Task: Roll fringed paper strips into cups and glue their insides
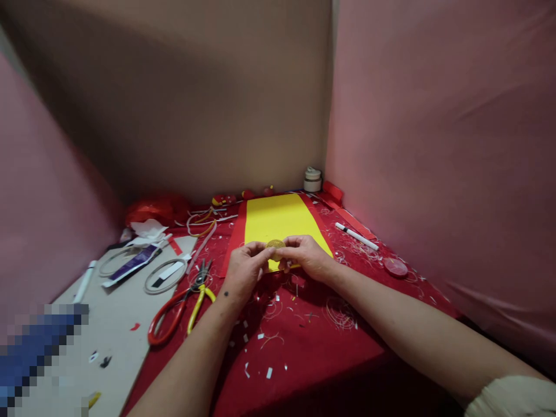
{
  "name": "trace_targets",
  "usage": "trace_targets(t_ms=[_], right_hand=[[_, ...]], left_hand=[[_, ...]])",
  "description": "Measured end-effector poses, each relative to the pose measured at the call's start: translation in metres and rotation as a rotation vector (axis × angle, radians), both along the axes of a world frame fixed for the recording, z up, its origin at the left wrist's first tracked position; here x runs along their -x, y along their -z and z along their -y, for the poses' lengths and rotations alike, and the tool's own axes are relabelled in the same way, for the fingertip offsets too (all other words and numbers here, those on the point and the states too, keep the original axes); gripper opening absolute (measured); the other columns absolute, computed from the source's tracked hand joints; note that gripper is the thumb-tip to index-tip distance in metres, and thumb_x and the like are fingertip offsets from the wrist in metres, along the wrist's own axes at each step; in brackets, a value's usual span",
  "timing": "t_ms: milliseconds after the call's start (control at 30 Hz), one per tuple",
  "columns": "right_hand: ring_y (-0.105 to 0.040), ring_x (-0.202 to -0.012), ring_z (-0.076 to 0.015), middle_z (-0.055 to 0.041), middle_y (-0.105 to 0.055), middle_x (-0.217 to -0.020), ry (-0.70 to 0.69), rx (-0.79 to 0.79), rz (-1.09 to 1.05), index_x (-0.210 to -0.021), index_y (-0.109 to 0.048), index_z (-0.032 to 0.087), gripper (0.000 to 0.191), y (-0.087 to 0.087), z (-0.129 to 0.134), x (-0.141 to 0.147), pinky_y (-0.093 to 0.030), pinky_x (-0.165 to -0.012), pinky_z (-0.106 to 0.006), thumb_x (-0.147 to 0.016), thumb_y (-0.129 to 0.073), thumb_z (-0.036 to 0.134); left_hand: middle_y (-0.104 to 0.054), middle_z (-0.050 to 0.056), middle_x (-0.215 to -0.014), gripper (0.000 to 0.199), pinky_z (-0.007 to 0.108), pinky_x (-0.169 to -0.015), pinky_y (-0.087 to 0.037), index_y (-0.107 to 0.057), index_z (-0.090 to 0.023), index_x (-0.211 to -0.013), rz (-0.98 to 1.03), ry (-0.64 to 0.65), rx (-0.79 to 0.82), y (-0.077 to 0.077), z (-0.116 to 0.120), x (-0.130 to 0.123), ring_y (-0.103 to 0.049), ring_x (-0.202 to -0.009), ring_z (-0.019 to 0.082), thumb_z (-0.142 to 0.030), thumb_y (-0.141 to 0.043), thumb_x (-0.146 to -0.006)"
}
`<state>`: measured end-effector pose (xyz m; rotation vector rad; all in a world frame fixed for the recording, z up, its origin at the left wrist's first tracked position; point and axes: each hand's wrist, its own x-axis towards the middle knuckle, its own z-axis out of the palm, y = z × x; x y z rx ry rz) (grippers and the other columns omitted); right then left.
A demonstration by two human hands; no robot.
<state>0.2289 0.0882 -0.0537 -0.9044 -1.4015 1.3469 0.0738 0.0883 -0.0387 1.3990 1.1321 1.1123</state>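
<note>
A small round gold disc [275, 249] is held up between both hands, over the near end of a yellow sheet [280, 220] with red borders. My left hand [245, 269] pinches its left edge between thumb and fingers. From the right, my right hand [304, 255] grips the other edge the same way. The sheet lies on a red cloth [313, 347] strewn with thread ends and small white scraps. Scissors [178, 307] with one red and one yellow handle lie left of my left hand.
White marker [357, 236] and round pink disc [395, 267] lie to the right. A lidded white jar [312, 180] stands at the back. Wire coils [165, 276] and a purple packet [132, 265] rest on the pale board [113, 330] at left. Cloth walls surround the table.
</note>
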Motion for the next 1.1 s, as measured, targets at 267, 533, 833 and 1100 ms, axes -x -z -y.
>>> trace_targets(t_ms=[267,533,833,1100], right_hand=[[-0.055,-0.054,-0.0111,0.001,-0.059,-0.06,0.069,-0.037,-0.017,-0.07,-0.063,0.016,0.017,-0.0014,-0.0027,-0.002,-0.044,-0.056,-0.026,-0.067,-0.069,0.031],[-0.056,-0.056,-0.0115,0.0001,-0.06,-0.064,0.017,-0.018,-0.054,-0.072,-0.061,0.016,0.017,0.0027,-0.0039,-0.002,-0.044,-0.056,-0.026,-0.069,-0.068,0.032],[-0.059,-0.055,-0.0149,-0.0038,-0.063,-0.071,-0.201,0.202,-0.356,-0.09,-0.059,0.016,0.033,-0.0025,-0.0052,-0.0047,-0.046,-0.05,-0.029,-0.074,-0.059,0.045],[-0.059,-0.051,-0.012,-0.0009,-0.063,-0.074,0.004,0.061,-0.232,-0.083,-0.057,0.016,0.027,-0.001,-0.0015,-0.0008,-0.045,-0.047,-0.026,-0.062,-0.071,0.026]], left_hand=[[-0.051,-0.005,-0.047,0.025,0.019,-0.041,-0.026,-0.059,-0.012,-0.073,0.042,0.092,-0.086,-0.0031,0.0,0.0018,-0.038,-0.038,0.005,-0.034,-0.068,-0.066],[-0.05,-0.005,-0.048,0.02,0.019,-0.04,-0.025,-0.057,-0.014,-0.075,0.01,0.125,-0.056,-0.0008,-0.0009,0.0044,-0.037,-0.037,0.005,-0.032,-0.064,-0.07],[-0.058,0.002,-0.084,0.012,0.024,-0.073,-0.043,-0.061,-0.019,-0.076,-0.012,-0.023,-0.53,0.0003,-0.0011,0.004,-0.056,-0.081,0.013,-0.011,-0.057,-0.067],[-0.06,0.003,-0.088,0.026,0.023,-0.062,-0.045,-0.059,-0.017,-0.092,0.064,-0.079,-0.331,0.0013,-0.0051,0.0024,-0.057,-0.072,0.012,-0.012,-0.051,-0.068]])
